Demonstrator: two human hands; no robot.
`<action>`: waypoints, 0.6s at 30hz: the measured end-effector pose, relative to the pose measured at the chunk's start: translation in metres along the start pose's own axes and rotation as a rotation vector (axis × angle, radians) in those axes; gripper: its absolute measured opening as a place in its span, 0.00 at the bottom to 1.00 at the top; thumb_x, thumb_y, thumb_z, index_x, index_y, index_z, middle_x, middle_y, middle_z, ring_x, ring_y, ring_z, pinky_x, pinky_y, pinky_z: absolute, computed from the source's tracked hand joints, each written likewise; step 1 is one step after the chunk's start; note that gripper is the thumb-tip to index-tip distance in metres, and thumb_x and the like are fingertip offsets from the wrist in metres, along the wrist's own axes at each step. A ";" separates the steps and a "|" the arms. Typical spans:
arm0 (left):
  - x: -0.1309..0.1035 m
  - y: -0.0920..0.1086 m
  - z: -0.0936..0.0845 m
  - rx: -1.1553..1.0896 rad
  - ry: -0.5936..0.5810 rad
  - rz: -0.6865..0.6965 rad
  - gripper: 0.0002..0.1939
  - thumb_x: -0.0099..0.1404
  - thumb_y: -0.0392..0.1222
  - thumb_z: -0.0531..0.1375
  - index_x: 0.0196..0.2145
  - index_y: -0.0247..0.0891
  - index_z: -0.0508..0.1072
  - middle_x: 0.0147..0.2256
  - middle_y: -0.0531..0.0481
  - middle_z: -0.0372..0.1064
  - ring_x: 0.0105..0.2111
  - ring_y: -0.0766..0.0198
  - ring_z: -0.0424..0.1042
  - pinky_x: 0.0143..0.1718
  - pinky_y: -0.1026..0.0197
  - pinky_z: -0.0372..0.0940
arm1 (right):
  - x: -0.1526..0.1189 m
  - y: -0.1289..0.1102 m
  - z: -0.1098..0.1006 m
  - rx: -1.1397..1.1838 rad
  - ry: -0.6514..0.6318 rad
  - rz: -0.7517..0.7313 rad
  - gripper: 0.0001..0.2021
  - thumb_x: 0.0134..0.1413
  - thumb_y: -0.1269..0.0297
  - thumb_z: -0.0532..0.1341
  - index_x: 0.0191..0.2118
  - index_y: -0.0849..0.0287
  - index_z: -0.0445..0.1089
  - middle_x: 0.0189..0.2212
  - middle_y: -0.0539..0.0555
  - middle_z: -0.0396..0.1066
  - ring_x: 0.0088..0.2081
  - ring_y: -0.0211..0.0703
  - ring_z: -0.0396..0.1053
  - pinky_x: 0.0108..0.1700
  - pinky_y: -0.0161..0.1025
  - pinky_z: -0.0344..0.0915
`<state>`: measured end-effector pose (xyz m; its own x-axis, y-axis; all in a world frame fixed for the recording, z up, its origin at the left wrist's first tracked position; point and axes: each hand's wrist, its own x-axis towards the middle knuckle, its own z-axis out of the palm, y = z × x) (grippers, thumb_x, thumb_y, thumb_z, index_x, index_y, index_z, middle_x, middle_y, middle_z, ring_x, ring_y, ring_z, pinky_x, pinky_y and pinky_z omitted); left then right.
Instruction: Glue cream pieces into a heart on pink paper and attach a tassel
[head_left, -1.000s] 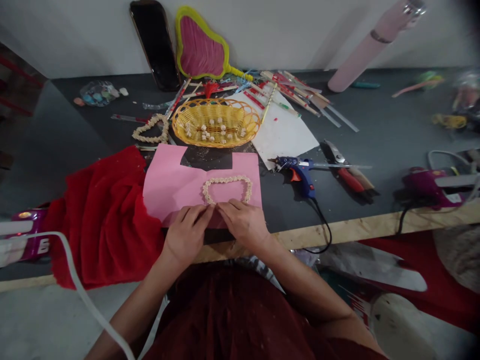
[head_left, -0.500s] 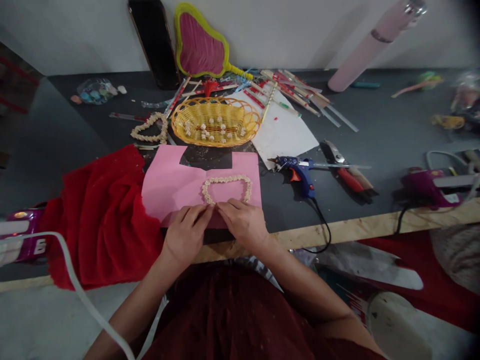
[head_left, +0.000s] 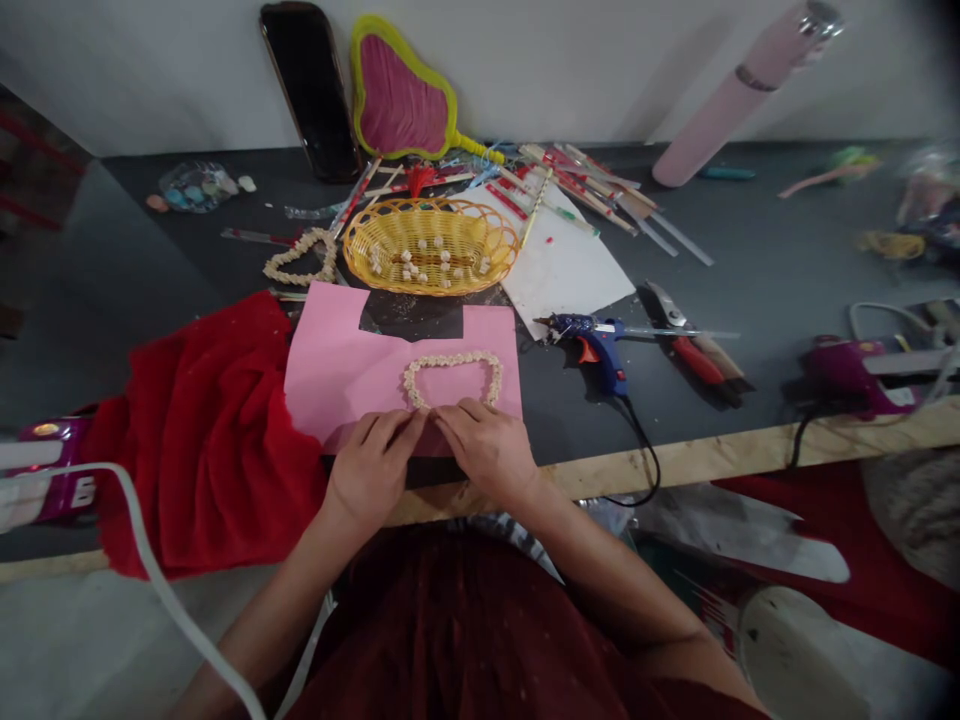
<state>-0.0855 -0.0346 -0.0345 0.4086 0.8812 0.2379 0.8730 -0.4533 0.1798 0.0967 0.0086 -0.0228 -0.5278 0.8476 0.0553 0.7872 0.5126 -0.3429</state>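
Note:
A cream beaded loop (head_left: 454,359) lies on a pink sheet (head_left: 337,350) near the table's front edge. My left hand (head_left: 369,470) and my right hand (head_left: 487,448) meet at the loop's near side, fingertips pinched close together. Both hands are closed on the near part of the loop, which the fingers partly hide. Beyond the sheet is a yellow oval basket (head_left: 431,215) with several small cream pieces inside. Left of the basket lies a cream heart-shaped frame (head_left: 301,258).
A blue glue gun (head_left: 611,360) and red-handled pliers (head_left: 697,358) lie to the right. Red cloth (head_left: 210,440) covers the left front. A phone (head_left: 311,95), a fan (head_left: 401,95) and a pink bottle (head_left: 720,115) stand at the back, near scattered sticks (head_left: 592,190).

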 end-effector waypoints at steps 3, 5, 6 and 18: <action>-0.001 0.000 0.001 0.005 -0.015 -0.006 0.22 0.64 0.29 0.50 0.55 0.31 0.66 0.45 0.38 0.68 0.45 0.52 0.66 0.47 0.49 0.67 | -0.001 -0.001 0.002 -0.018 -0.001 -0.016 0.12 0.67 0.65 0.51 0.45 0.55 0.71 0.34 0.50 0.73 0.31 0.38 0.69 0.31 0.36 0.57; -0.002 0.001 0.001 0.009 -0.032 -0.008 0.23 0.64 0.29 0.51 0.56 0.31 0.66 0.46 0.38 0.68 0.45 0.52 0.66 0.47 0.49 0.67 | -0.003 -0.001 0.003 -0.007 -0.012 -0.014 0.13 0.67 0.64 0.49 0.46 0.56 0.71 0.35 0.52 0.73 0.32 0.38 0.69 0.32 0.36 0.59; -0.002 0.001 0.001 0.012 -0.039 -0.013 0.23 0.64 0.30 0.51 0.56 0.32 0.65 0.46 0.38 0.68 0.45 0.53 0.66 0.47 0.49 0.67 | -0.005 0.000 0.002 0.009 -0.017 -0.013 0.14 0.68 0.63 0.49 0.48 0.56 0.70 0.35 0.52 0.73 0.33 0.38 0.69 0.33 0.35 0.60; 0.004 0.000 -0.005 0.077 0.044 0.080 0.24 0.65 0.29 0.50 0.58 0.30 0.62 0.43 0.38 0.71 0.43 0.54 0.68 0.44 0.52 0.67 | -0.024 0.065 -0.027 -0.064 0.142 0.160 0.19 0.61 0.74 0.49 0.56 0.62 0.66 0.45 0.61 0.71 0.45 0.47 0.69 0.47 0.40 0.67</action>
<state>-0.0849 -0.0321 -0.0285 0.4673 0.8351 0.2901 0.8567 -0.5088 0.0848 0.1688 0.0254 -0.0209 -0.3476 0.9274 0.1381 0.8783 0.3736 -0.2984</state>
